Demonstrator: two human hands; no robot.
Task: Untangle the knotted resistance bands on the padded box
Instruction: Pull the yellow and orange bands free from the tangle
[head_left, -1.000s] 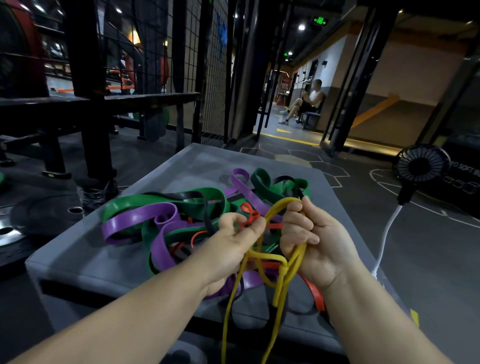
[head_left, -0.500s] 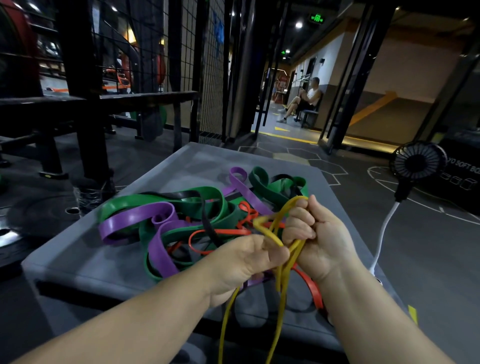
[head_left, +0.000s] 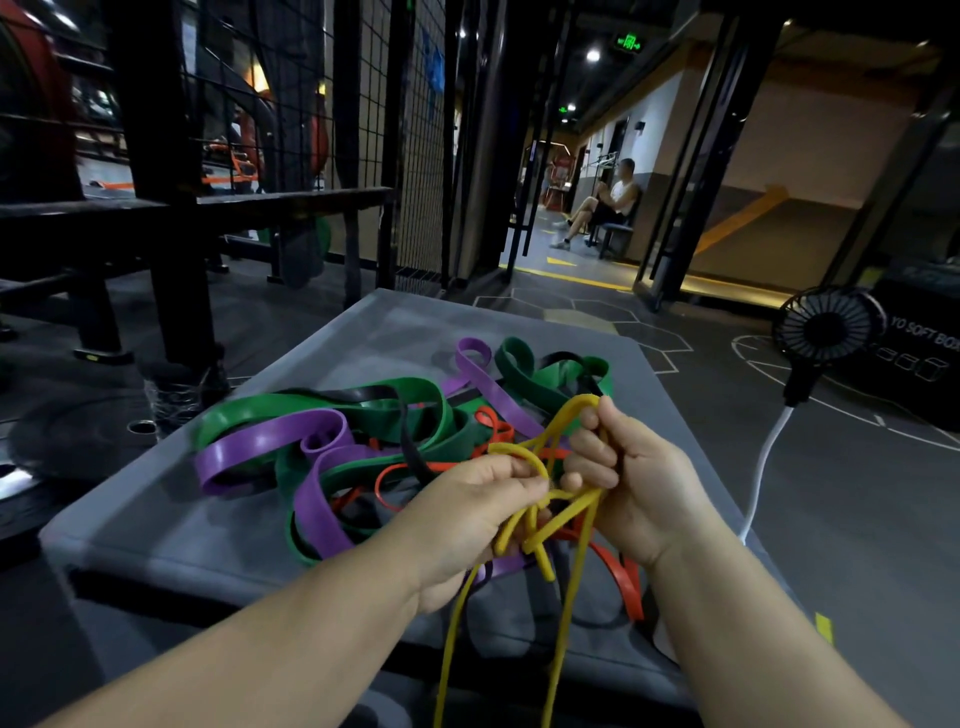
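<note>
Yellow resistance band (head_left: 570, 409) looks light, soft and stretchy, probably grippy. Left hand (head_left: 467, 525) pinches a loop at the knot's nine o'clock; right hand (head_left: 639, 488) grips strands at three.

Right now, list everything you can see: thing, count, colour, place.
padded box: one, grey, centre.
green bands: count unclear, green, tangled on the box.
purple bands: count unclear, purple, same tangle.
red bands: count unclear, red-orange, under the tangle and hands.
black band: at least one, black, threaded through the green.
yellow band: apparently one, yellow, held at the near edge, ends hanging down.
fan: one, black, white stalk, floor right of box.
weight plate: one, dark, floor left of box.
seated person: one, far corridor.
left hand: pinches the yellow band's knot.
right hand: grips its loop.
</note>
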